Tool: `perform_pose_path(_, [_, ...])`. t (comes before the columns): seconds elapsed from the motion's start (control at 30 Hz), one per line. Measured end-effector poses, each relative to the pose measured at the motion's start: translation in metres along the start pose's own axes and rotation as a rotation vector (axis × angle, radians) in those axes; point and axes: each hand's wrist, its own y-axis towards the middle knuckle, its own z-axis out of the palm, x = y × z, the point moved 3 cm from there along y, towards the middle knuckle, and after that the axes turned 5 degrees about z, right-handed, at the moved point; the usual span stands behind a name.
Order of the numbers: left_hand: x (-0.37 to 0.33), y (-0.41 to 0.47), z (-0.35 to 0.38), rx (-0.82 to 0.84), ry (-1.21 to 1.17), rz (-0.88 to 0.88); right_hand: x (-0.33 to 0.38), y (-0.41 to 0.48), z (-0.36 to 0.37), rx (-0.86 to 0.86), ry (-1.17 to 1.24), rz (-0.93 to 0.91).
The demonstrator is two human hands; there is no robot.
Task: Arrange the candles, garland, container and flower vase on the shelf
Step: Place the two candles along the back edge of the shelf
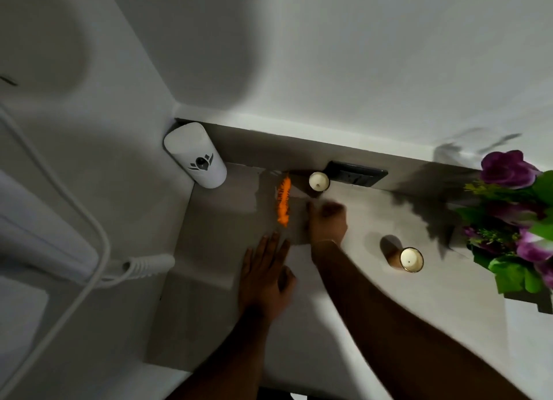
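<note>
An orange garland lies on the grey shelf, towards the back. My right hand is blurred just right of the garland, fingers curled into a fist; nothing shows in its grip. Palm down on the shelf in front of the garland rests my left hand, fingers spread and holding nothing. A white cylindrical container with a dark emblem stands in the back left corner. One candle in a glass sits by the back wall, a second candle farther right. The flower vase, with purple flowers and green leaves, stands at the right edge.
A black wall socket is set in the wall behind the far candle. White walls close the shelf at the back and left. A white cable and a white appliance hang beyond the shelf's left side.
</note>
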Motion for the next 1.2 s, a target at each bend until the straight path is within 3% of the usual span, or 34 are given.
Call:
perform_pose_path(0.17, [-0.001,0.002,-0.004,0.088,0.021,-0.010,-0.001,-0.037,0.031,0.164,-0.052,-0.089])
perform_pose_path(0.43, [-0.005,0.000,-0.013,0.006,-0.007,0.005,0.021,-0.045,0.062,0.286,-0.233,-0.192])
perform_pose_path(0.83, [0.004,0.000,0.006,0.002,0.015,0.014,0.010,-0.056,0.052,0.347,-0.220,-0.085])
perform_pose_path(0.93, [0.006,0.003,0.008,0.016,0.096,0.037,-0.029,-0.059,0.005,0.252,-0.097,0.000])
perform_pose_path(1.1, [0.008,-0.001,0.012,-0.040,0.007,0.024,-0.115,-0.058,-0.123,-0.155,0.097,0.171])
perform_pose_path(1.2, [0.007,-0.001,0.011,-0.026,0.033,0.006,-0.120,-0.037,-0.169,-0.320,0.141,0.230])
